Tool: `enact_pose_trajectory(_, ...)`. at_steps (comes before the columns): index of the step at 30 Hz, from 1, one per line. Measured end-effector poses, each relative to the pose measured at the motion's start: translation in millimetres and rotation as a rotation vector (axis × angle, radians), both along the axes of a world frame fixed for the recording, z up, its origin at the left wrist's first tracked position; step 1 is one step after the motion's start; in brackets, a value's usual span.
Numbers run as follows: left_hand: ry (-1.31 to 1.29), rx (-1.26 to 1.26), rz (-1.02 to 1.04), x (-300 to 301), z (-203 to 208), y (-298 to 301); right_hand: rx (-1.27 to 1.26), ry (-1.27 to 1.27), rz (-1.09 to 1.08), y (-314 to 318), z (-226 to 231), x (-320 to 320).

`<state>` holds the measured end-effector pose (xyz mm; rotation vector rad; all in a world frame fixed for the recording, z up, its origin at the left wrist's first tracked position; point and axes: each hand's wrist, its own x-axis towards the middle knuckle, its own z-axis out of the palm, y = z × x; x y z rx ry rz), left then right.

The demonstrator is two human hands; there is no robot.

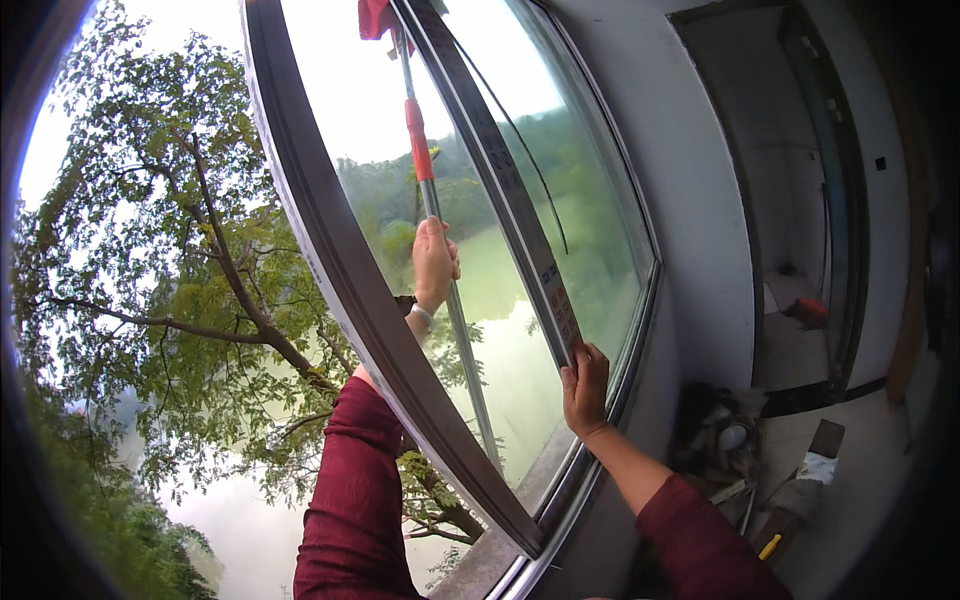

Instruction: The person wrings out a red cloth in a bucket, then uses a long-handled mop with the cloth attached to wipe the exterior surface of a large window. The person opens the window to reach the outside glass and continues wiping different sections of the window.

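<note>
Reaching out past the window frame (pixel 340 230), my left hand (pixel 433 265) is closed round a metal pole (pixel 463 345) on the outer side of the glass. The pole has an orange-red grip sleeve (pixel 417 140), and a red head (pixel 375 18) tops it, partly cut off by the upper edge. My right hand (pixel 587 388) grips the upright edge of a sliding window sash (pixel 500 170), fingers wrapped round it. Dark red sleeves cover both arms, and a pale band circles my left wrist.
A thin black strip (pixel 530 165) hangs by the right pane. Tree branches (pixel 235 270) spread outside at left, with water and green hills beyond. Indoors at right are a doorway (pixel 790 200), a red object (pixel 808 312) on its floor, and a cluttered pile (pixel 725 440) below.
</note>
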<state>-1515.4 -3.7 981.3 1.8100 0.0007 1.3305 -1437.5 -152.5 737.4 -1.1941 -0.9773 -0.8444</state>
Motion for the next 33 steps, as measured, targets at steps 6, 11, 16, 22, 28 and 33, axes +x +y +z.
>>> enact_pose_trajectory(6,-0.029,-0.027,-0.048,-43,-10,-21,0.018,-0.006,-0.052,-5,2,19)
enact_pose_trajectory(11,-0.138,-0.337,-0.181,-134,-34,22,0.035,-0.012,-0.01,4,3,11)
enact_pose_trajectory(16,-0.034,0.004,0.044,-198,-102,-10,0.054,-0.006,-0.021,-1,3,16)
enact_pose_trajectory(22,0.185,0.0,0.187,-286,-240,-18,0.045,0.015,-0.022,0,5,13)
enact_pose_trajectory(28,0.141,-0.056,0.092,-228,-238,-27,0.027,0.011,-0.066,1,-4,18)
enact_pose_trajectory(33,-0.055,-0.001,0.079,-146,-121,-3,0.001,0.024,-0.1,2,-8,22)
